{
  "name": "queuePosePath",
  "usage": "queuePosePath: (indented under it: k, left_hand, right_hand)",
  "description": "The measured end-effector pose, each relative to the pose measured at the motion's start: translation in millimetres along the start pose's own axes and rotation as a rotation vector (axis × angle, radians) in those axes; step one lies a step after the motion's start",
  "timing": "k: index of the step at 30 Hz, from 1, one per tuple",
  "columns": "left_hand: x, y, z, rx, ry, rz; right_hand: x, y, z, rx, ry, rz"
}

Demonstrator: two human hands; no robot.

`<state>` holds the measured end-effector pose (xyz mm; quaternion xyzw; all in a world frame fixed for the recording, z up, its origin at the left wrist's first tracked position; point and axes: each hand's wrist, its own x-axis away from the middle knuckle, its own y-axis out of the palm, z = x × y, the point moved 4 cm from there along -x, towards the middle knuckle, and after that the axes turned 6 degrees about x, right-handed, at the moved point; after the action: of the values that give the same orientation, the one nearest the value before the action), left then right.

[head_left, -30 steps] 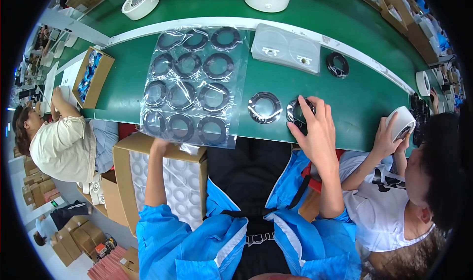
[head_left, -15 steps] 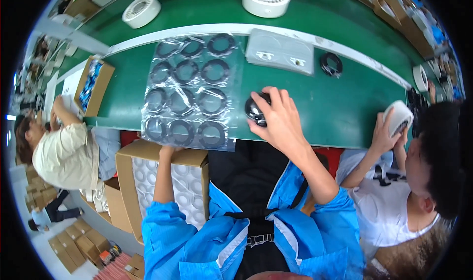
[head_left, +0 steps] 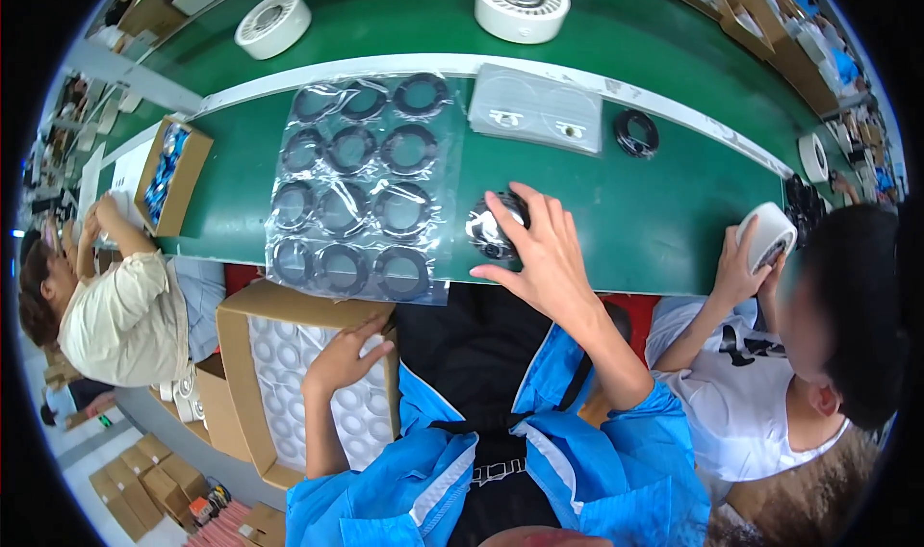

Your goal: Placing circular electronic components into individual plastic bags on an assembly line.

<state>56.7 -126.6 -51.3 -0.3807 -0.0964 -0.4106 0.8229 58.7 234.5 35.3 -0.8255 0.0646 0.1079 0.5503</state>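
Note:
My right hand is over the green table beside a round, glossy black piece. Its thumb is spread away, and the other fingers reach over the piece's right side; whether they press on it I cannot tell. Just left lies a clear plastic sheet with several flat black rings in rows. My left hand hangs below the table edge, fingers apart and nothing seen in it, over an open cardboard box of white rings in clear packing.
Clear plastic trays and a wrapped black ring lie farther back. White round fan-like units stand beyond the white rail. A carton of blue packets is at left. A co-worker at right holds a white unit; another sits at left.
My left hand has left the sheet's near edge and come down over the box. My right hand's thumb has opened away from the black piece. The view has shifted slightly.

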Motion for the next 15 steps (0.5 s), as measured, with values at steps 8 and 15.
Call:
queuePosePath:
  k: [8, 15]
  left_hand:
    - [-3.0, -68.4, 116.5, 0.531, 0.456, -0.185]
    - [-23.4, -89.6, 93.6, 0.560, 0.478, 0.431]
  right_hand:
    - [-16.7, 1.6, -2.4, 0.084, 0.064, -0.116]
    - [-13.0, -9.9, 14.4, 0.135, 0.045, -0.109]
